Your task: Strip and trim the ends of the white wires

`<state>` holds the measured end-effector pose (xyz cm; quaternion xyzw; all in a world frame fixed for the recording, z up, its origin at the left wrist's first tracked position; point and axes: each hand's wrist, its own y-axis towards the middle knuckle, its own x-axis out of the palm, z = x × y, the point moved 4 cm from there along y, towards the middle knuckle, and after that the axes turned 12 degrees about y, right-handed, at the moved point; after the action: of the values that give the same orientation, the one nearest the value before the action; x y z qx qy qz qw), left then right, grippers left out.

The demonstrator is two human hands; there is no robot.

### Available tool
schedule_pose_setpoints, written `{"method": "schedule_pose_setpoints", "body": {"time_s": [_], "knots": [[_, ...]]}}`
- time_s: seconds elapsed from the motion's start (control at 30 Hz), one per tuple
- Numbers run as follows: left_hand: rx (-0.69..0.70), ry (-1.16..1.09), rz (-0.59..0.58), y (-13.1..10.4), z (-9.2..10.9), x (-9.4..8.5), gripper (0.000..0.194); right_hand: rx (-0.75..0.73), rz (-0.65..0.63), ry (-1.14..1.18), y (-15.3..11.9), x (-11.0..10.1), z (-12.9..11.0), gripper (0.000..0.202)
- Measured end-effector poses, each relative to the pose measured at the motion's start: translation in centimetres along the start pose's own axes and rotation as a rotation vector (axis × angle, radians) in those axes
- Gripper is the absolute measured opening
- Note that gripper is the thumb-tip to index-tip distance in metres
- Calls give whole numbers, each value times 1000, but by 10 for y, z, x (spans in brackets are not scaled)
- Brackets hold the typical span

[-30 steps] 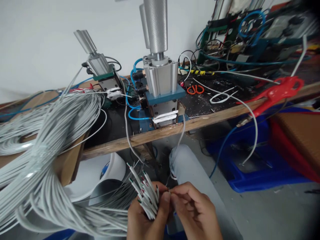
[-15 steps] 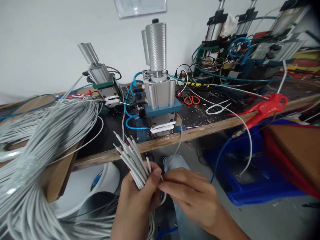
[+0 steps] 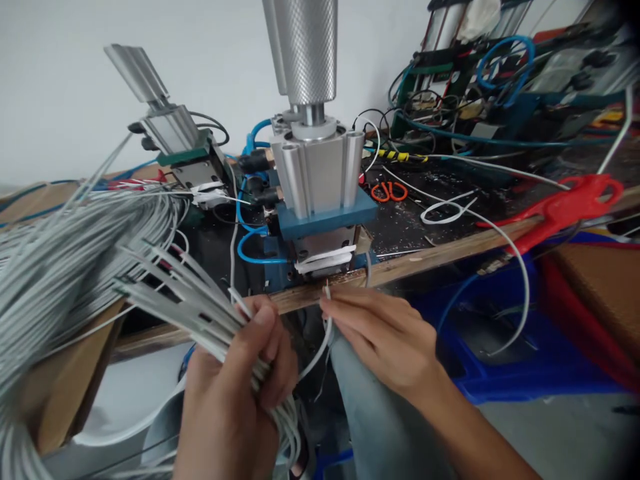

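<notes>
- In our left hand [image 3: 235, 383], nearest of all and lower left of the middle press [image 3: 320, 173], we are clasping a cable bundle [image 3: 197, 303], fingers wrapped around it; its cut ends are pointing up and leftward, some showing green or reddish tips; its lower lengths are hanging beneath the fist.
- With our right hand [image 3: 385, 333], just below the front of the middle press, we are pinching a single cable [image 3: 320, 350] between the fingertips; its tip is poking up above them; its length is curving down toward the left hand, which is standing apart.
- Below the middle press, our trousered leg [image 3: 373, 400] is showing under the right hand.
- Left of the middle press, a large cable heap [image 3: 55, 313] is lying over cardboard [image 3: 83, 383]; a white bucket [image 3: 127, 400] is standing lower down.
- Lower right of the middle press, a blue plastic piece [image 3: 480, 390] is sitting.
- Beneath the middle press, the wooden bench edge [image 3: 415, 263] is running across; white strips [image 3: 325, 260] are lying on the press's front.
- Right of the middle press, orange loops [image 3: 389, 192], a looped white cable [image 3: 445, 212] and a red air gun [image 3: 560, 207] are resting.
- Behind the middle press, a second press [image 3: 170, 130] is standing leftward; more machines [image 3: 440, 73] are crowding the far right among hoses.
</notes>
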<state>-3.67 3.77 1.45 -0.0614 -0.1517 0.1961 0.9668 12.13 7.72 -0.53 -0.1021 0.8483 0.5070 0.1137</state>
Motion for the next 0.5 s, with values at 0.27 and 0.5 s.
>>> {"method": "schedule_pose_setpoints", "body": {"time_s": [0.27,0.5], "knots": [[109,82,65,-8,24,7,28,42,66,-104,13,13,14,26],[116,89,44,-10,22,5,16,82,71,-126,14,15,16,23]]}}
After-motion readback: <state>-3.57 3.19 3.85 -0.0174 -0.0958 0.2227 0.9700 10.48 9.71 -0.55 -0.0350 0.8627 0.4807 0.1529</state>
